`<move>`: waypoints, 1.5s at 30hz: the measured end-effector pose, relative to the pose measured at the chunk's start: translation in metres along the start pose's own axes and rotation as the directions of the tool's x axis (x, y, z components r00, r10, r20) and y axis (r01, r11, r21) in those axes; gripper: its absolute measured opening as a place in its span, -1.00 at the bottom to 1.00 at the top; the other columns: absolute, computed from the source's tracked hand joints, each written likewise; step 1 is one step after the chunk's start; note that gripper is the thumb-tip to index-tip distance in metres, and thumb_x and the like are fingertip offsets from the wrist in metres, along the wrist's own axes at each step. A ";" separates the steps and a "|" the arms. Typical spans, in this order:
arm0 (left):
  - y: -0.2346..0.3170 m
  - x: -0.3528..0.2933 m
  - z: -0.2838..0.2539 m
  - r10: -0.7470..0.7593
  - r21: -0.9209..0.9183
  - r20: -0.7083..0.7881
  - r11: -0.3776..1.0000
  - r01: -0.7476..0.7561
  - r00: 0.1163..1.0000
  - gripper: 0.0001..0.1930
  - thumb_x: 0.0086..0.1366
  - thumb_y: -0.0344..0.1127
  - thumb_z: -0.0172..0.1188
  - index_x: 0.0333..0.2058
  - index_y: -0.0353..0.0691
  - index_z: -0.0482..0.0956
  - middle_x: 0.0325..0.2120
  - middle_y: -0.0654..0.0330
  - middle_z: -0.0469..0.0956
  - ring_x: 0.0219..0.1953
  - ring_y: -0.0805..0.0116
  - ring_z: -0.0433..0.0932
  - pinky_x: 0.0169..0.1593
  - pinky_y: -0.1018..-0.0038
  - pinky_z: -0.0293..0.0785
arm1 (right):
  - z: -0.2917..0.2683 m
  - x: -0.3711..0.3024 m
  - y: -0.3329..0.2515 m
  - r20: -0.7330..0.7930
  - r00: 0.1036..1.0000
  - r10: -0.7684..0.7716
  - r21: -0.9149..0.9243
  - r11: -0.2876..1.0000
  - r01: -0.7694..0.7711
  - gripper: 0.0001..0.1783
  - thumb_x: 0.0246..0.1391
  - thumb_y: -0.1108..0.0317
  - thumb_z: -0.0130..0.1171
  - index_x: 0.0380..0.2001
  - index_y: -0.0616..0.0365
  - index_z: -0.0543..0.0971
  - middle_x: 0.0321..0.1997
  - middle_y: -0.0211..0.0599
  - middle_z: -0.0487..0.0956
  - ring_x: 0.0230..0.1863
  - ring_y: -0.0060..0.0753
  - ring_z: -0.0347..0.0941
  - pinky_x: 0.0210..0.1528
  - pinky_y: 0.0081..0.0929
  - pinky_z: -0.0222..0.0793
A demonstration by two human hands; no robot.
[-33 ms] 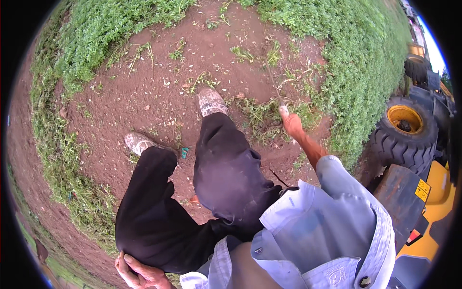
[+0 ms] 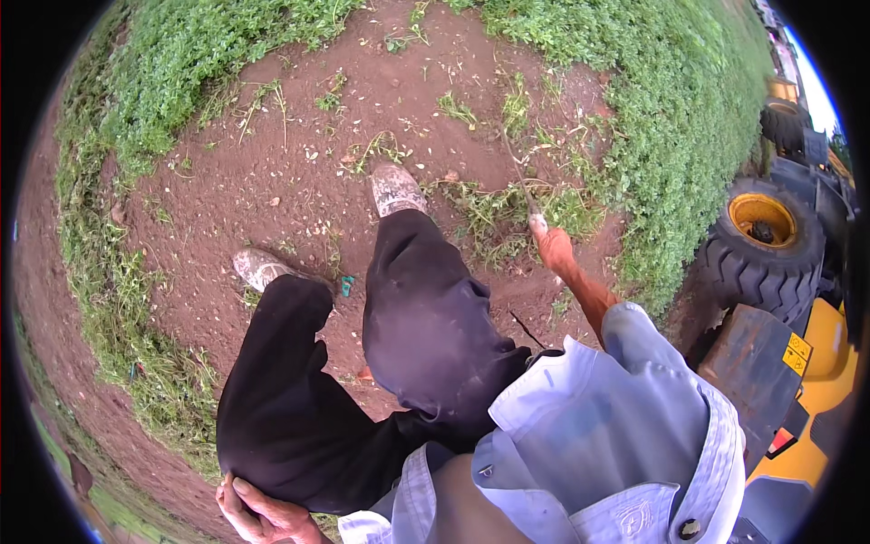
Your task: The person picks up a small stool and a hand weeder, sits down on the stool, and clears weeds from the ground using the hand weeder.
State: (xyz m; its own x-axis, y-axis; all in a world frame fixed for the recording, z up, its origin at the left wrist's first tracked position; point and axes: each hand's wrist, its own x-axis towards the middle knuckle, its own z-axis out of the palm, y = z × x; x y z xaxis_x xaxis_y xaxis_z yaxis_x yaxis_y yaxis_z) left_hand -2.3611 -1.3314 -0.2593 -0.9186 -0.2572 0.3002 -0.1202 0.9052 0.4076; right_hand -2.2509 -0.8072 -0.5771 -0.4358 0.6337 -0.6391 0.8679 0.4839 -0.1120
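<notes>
Okay, grips pale end of thin curved tool (image 2: 536,219) in right hand (image 2: 555,249), with fingers clamped on it. Extends its thin part over loose greenery (image 2: 494,216) on brown soil (image 2: 299,195), right of right shoe (image 2: 397,190). Rests left hand (image 2: 267,517) at left knee of dark trousers (image 2: 281,426), with fingers slightly apart. Has leafy plants (image 2: 671,163) ahead and at right, yellow machine (image 2: 829,358) with black tyre (image 2: 739,267) beyond.

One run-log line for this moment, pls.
right grip: holds tool | left grip: at left knee | near tool: weeds | shoes: on soil
</notes>
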 end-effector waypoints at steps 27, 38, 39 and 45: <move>-0.021 -0.012 -0.006 0.122 -0.112 -0.008 0.986 -0.122 0.993 -0.84 0.30 -0.51 0.12 -0.27 -0.54 0.58 -0.42 -0.05 0.57 -0.40 0.17 0.50 -0.26 0.31 0.44 | 0.036 0.003 -0.171 0.049 0.849 -0.527 -0.086 0.844 0.529 -0.15 0.13 -0.39 -0.11 -0.35 0.35 0.60 -0.26 0.25 0.59 -0.15 0.34 0.51 -0.11 -0.01 0.44; -0.028 -0.014 -0.004 0.124 -0.073 -0.058 0.989 -0.128 0.991 -0.85 0.32 -0.44 0.15 -0.28 -0.45 0.61 -0.44 0.06 0.59 -0.43 0.28 0.51 -0.30 0.39 0.44 | 0.004 -0.152 0.119 0.137 0.981 0.138 -0.294 0.951 -0.093 -0.24 0.18 -0.29 -0.10 -0.35 0.32 0.63 -0.22 0.26 0.59 -0.10 0.23 0.53 -0.02 -0.04 0.43; -0.024 -0.014 -0.002 0.122 -0.091 -0.062 0.988 -0.127 0.991 -0.85 0.33 -0.43 0.16 -0.29 -0.43 0.61 -0.44 0.07 0.59 -0.42 0.29 0.51 -0.29 0.40 0.44 | 0.007 -0.170 0.161 0.120 0.970 0.213 -0.284 0.943 -0.172 -0.24 0.19 -0.29 -0.10 -0.38 0.33 0.62 -0.24 0.27 0.59 -0.10 0.24 0.54 -0.03 -0.03 0.43; -0.008 -0.014 0.009 0.121 -0.129 -0.048 0.984 -0.126 0.991 -0.81 0.34 -0.36 0.17 -0.29 -0.42 0.62 -0.42 0.07 0.60 -0.41 0.30 0.52 -0.26 0.39 0.46 | -0.014 -0.279 0.221 0.009 0.937 0.350 -0.190 0.921 -0.342 -0.21 0.16 -0.32 -0.10 -0.49 0.34 0.60 -0.34 0.30 0.58 -0.16 0.30 0.53 -0.09 0.02 0.42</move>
State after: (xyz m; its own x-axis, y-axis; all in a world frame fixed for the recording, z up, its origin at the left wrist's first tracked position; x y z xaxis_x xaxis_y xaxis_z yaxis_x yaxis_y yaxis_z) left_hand -2.3503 -1.3315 -0.2748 -0.9071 -0.1620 0.3885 0.0462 0.8791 0.4743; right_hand -1.9411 -0.8688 -0.4122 -0.1027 0.7574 -0.6449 0.9027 0.3433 0.2594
